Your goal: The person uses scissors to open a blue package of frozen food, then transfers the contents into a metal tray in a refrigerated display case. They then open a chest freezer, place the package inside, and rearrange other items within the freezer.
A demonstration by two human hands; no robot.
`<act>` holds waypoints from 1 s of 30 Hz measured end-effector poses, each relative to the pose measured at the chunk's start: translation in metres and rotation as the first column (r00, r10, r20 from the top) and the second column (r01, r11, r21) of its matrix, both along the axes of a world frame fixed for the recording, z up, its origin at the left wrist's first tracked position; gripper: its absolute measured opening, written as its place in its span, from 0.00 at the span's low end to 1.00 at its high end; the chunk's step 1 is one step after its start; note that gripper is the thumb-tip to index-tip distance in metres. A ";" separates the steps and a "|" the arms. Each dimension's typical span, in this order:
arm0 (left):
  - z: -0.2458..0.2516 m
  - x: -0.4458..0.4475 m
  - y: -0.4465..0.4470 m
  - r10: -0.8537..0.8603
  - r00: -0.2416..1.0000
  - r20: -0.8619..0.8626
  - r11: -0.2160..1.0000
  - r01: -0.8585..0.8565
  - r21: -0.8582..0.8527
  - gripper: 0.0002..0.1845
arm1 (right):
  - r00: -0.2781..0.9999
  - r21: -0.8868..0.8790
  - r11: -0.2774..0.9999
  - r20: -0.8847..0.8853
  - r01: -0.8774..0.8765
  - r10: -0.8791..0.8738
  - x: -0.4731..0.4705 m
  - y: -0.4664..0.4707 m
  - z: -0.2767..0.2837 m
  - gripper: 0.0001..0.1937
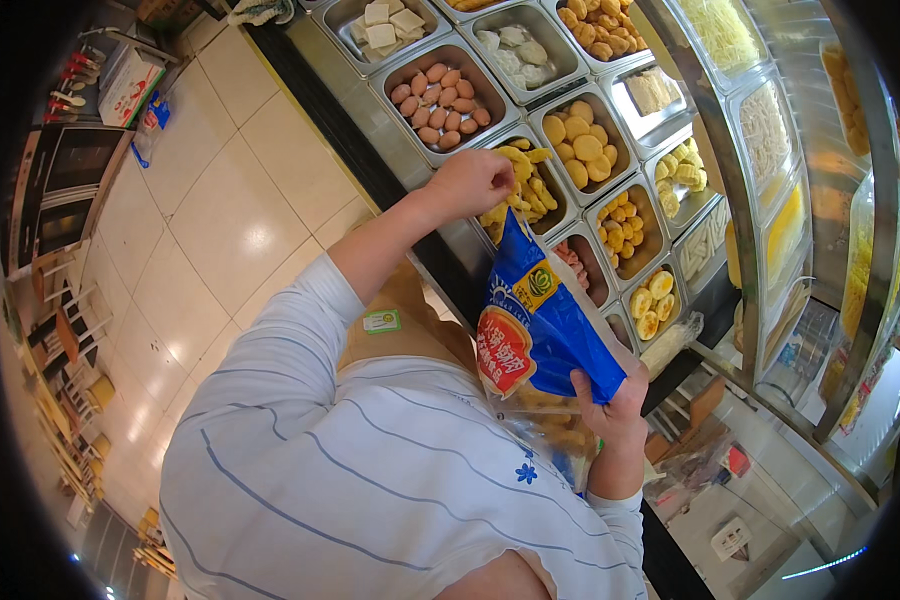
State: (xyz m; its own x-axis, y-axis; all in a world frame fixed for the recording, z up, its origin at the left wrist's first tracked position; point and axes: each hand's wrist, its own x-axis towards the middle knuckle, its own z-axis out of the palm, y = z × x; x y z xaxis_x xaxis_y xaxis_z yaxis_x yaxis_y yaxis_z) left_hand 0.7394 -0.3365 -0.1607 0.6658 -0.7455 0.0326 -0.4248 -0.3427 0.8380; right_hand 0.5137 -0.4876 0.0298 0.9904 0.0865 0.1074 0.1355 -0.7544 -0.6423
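Note:
My right hand (616, 401) grips the lower end of a blue plastic food bag (540, 300), which bears printed writing. The bag slants up to the left, its top corner over a metal pan (562, 226) of yellow battered strips (526, 180). My left hand (471, 184) is at the near edge of that pan, fingers curled just above the strips. Whether a piece is pinched between those fingertips is hidden. Below the blue bag, another clear plastic bag (551, 424) with brownish pieces lies against my striped shirt.
Neighbouring pans hold small pink sausages (442, 105), round yellow slices (581, 142), yellow balls (621, 229) and halved egg-like pieces (652, 304). A metal-framed shelf (720, 150) with more trays rises at right. Behind my left arm is tiled floor (225, 217); a cardboard box (397, 322) stands by my waist.

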 end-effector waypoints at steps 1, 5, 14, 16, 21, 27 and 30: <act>0.003 0.000 0.003 -0.058 0.988 -0.142 0.998 0.060 0.007 0.10 | 1.000 0.003 1.000 0.005 0.000 0.000 0.000 0.000 0.000 0.16; 0.010 -0.008 0.005 -0.256 0.927 -0.272 0.956 0.202 -0.212 0.09 | 1.000 0.000 1.000 0.006 -0.007 0.007 0.000 0.000 -0.001 0.16; 0.011 -0.008 -0.002 -0.476 0.799 -0.368 0.879 0.448 -0.163 0.09 | 1.000 0.002 1.000 0.006 0.004 -0.004 0.001 0.001 -0.001 0.15; 0.016 -0.006 -0.003 -0.506 0.785 -0.357 0.858 0.500 -0.117 0.10 | 1.000 0.002 1.000 0.011 -0.003 0.003 0.002 0.001 -0.001 0.15; 0.026 -0.013 -0.013 -0.536 0.819 -0.206 0.808 0.568 0.153 0.13 | 1.000 -0.003 1.000 0.002 -0.014 0.014 0.004 0.001 -0.002 0.15; 0.016 -0.016 -0.013 -0.486 0.870 0.088 0.874 0.479 0.085 0.10 | 0.999 0.001 1.000 -0.031 0.012 -0.012 0.000 0.000 -0.001 0.15; 0.012 -0.015 -0.013 -0.466 0.877 0.114 0.882 0.470 -0.011 0.08 | 0.999 -0.006 1.000 -0.046 0.009 -0.009 0.000 -0.001 0.000 0.15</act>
State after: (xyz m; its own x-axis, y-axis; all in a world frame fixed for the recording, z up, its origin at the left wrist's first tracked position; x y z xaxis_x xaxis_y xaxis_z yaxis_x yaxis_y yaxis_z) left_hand 0.7246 -0.3494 -0.1490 0.2305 -0.9661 0.1163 -0.6137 -0.0516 0.7878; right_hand 0.5137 -0.4887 0.0294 0.9950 0.0784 0.0614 0.0995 -0.7594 -0.6430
